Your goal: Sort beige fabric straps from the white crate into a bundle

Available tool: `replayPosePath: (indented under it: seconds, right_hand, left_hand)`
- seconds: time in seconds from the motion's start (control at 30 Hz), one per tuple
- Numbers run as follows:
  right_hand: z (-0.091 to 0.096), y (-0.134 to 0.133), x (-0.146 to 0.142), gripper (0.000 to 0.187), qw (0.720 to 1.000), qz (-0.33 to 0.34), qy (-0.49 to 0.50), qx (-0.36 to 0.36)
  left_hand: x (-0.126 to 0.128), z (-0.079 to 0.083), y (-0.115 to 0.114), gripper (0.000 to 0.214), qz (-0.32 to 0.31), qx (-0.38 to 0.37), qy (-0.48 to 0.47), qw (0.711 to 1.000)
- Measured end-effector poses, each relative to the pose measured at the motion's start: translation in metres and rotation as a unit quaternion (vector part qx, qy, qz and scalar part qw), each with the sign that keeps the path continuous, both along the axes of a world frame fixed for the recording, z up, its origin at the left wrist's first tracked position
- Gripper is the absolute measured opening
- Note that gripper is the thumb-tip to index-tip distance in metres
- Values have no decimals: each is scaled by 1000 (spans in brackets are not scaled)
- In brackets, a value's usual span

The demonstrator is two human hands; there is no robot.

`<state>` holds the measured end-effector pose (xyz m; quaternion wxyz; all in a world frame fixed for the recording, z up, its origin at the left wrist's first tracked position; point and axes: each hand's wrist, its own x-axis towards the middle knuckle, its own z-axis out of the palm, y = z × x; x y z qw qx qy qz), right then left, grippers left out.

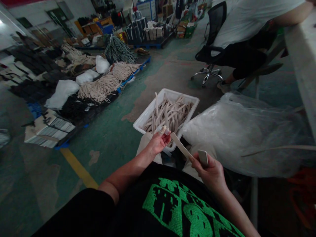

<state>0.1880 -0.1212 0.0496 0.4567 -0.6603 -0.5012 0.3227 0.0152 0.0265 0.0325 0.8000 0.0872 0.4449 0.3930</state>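
A flat beige strap [179, 145] stretches between my two hands above my lap. My left hand [158, 142] pinches its far end, with pale tape on the fingertips. My right hand [209, 171] is closed around the strap's near end and also grips a small grey flat piece [203, 157]. Just beyond my hands stands a white plastic bin [145, 117] filled with several similar beige straps [170, 113].
A large clear plastic bag [247, 131] bulges to the right of the bin. Another person sits on a black office chair [214, 39] at the back right beside a white table edge [302, 65]. Piles of straps and bags [98, 87] lie on blue pallets to the left.
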Motion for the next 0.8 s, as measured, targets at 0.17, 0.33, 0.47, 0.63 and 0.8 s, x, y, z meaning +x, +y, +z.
replayPosePath:
  seconds: [0.17, 0.33, 0.47, 0.63, 0.8]
  right_hand:
    - [-2, 6, 0, 24, 994, 9, -96, 45]
    - [-8, 13, -2, 26, 990, 4, -132, 45]
    - [-12, 10, 1, 27, 992, 16, -127, 23]
    - [-19, 15, -1, 30, 993, 12, -117, -27]
    - [-29, 31, -2, 49, 992, 32, -79, -93]
  left_hand:
    - [-1, -4, -1, 24, -13, -27, -8, 1000]
    - [0, -4, -4, 23, -14, -30, -25, 999]
    - [-1, -3, -4, 24, -13, -27, -24, 999]
    - [6, -14, -18, 27, -50, -5, -24, 998]
    - [22, -33, -39, 40, -85, 6, -38, 996]
